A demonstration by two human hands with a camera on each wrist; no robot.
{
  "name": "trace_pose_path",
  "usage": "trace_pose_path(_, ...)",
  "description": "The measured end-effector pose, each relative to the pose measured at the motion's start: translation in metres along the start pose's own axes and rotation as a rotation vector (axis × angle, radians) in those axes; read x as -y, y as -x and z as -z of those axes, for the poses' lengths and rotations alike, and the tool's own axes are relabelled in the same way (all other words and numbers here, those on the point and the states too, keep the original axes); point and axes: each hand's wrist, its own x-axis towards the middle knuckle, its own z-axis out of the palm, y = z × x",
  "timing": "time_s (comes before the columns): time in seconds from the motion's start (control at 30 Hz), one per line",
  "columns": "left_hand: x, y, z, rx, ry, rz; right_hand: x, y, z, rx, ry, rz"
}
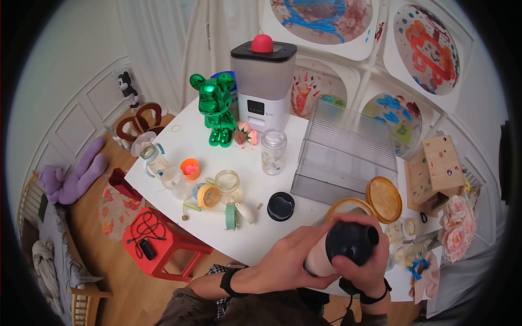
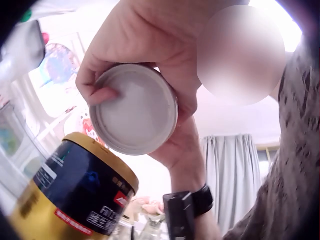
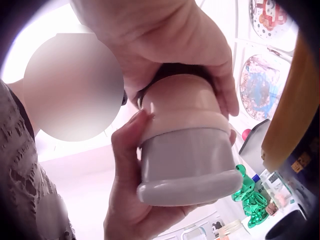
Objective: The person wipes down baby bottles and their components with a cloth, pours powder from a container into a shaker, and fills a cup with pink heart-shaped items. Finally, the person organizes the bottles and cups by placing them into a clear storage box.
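Note:
Both my hands hold a bottle (image 1: 319, 259) over the table's front edge. It has a beige upper body (image 3: 182, 100), a grey lower part (image 3: 187, 155) and a black domed lid (image 1: 350, 244) with a short spout. My left hand (image 1: 291, 259) grips the body from the left. In the left wrist view its fingers curl round the pale round base (image 2: 137, 115). My right hand (image 1: 375, 258) is wrapped over the black lid, thumb against its near side. Right behind the hands stands a black and gold tin (image 2: 82, 185), its gold lid (image 1: 384, 200) raised.
On the table are a black round cap (image 1: 280, 206), a clear bottle (image 1: 273, 152), a green bear figure (image 1: 217, 108) and a white appliance (image 1: 263, 87). A clear plastic box (image 1: 342, 152) stands behind. Left lie several bottle parts (image 1: 209, 195). A red stool (image 1: 163, 242) stands front left.

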Motion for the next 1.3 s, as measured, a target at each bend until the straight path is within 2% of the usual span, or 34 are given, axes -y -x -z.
trace_pose_path(0.07, 0.002, -0.003, -0.008, -0.057, -0.079, -0.056, 0.000, 0.003, -0.011, -0.252, 0.089, -0.048)
trace_pose_path(0.13, 0.006, -0.004, -0.013, -0.140, -0.234, -0.123, 0.004, 0.003, -0.014, -0.300, 0.085, -0.071)
trace_pose_path(0.2, 0.003, -0.006, -0.013, -0.124, -0.179, -0.104, 0.007, 0.004, -0.008, -0.268, 0.106, -0.178)
trace_pose_path(0.23, 0.002, -0.007, -0.012, -0.108, -0.128, -0.082, 0.008, 0.004, -0.001, -0.270, 0.107, -0.177)
trace_pose_path(0.27, 0.003, -0.008, -0.008, -0.107, -0.128, -0.086, 0.008, 0.002, 0.010, -0.162, 0.137, -0.052)
trace_pose_path(0.33, 0.005, -0.009, 0.002, 0.253, 0.342, 0.107, 0.014, 0.000, 0.016, -0.054, 0.170, 0.078)
trace_pose_path(0.4, 0.003, -0.010, 0.000, 0.267, 0.355, 0.106, 0.019, 0.000, 0.018, 0.065, -0.221, -0.018)
trace_pose_path(0.43, 0.002, -0.010, -0.001, 0.281, 0.369, 0.110, 0.006, -0.006, 0.021, 0.126, -0.210, 0.101)
trace_pose_path(0.47, 0.000, -0.009, -0.002, 0.295, 0.383, 0.115, 0.005, -0.005, 0.021, 0.129, -0.209, 0.108)
trace_pose_path(0.5, -0.006, -0.009, 0.000, 0.328, 0.372, 0.214, 0.006, -0.001, 0.018, 0.058, -0.183, 0.071)
trace_pose_path(0.53, -0.009, -0.009, 0.000, 0.323, 0.366, 0.205, 0.005, 0.002, 0.016, -0.013, -0.157, 0.039)
trace_pose_path(0.57, -0.012, -0.009, -0.002, 0.217, 0.207, 0.138, 0.004, 0.007, 0.010, -0.101, -0.071, 0.083)
trace_pose_path(0.6, -0.013, -0.009, -0.005, 0.112, 0.050, 0.076, 0.002, 0.009, 0.001, -0.099, -0.071, 0.088)
trace_pose_path(0.63, -0.005, -0.010, -0.012, 0.002, -0.129, -0.054, 0.001, 0.011, -0.011, -0.279, 0.204, 0.095)
trace_pose_path(0.67, 0.004, -0.012, -0.016, 0.003, -0.131, -0.055, -0.001, 0.012, -0.020, -0.458, 0.481, 0.101)
trace_pose_path(0.7, 0.012, -0.013, -0.019, -0.033, -0.164, -0.096, -0.006, 0.010, -0.026, -0.473, 0.687, 0.186)
trace_pose_path(0.73, 0.016, -0.014, -0.021, -0.072, -0.199, -0.142, -0.004, 0.013, -0.025, -0.473, 0.688, 0.191)
trace_pose_path(0.8, 0.014, -0.013, -0.020, -0.054, -0.114, -0.105, 0.003, 0.016, -0.025, -0.399, 0.424, 0.124)
trace_pose_path(0.87, 0.012, -0.010, -0.020, -0.061, -0.025, -0.066, 0.008, 0.013, -0.021, -0.371, 0.454, 0.130)
trace_pose_path(0.93, 0.012, -0.010, -0.019, -0.066, -0.018, -0.023, 0.019, 0.004, -0.015, -0.306, 0.441, 0.020)
trace_pose_path(1.0, 0.011, -0.010, -0.018, -0.069, -0.008, 0.016, 0.018, -0.003, -0.010, -0.290, 0.429, 0.053)
trace_pose_path(1.1, 0.010, -0.009, -0.015, -0.101, 0.061, 0.060, 0.014, -0.007, 0.002, -0.130, 0.281, 0.024)
trace_pose_path(1.23, 0.013, -0.009, -0.013, -0.051, 0.199, 0.097, 0.009, -0.008, 0.016, -0.009, 0.155, 0.021)
trace_pose_path(1.3, 0.014, -0.008, -0.011, -0.017, 0.259, 0.112, 0.012, -0.011, 0.022, 0.098, -0.160, -0.085)
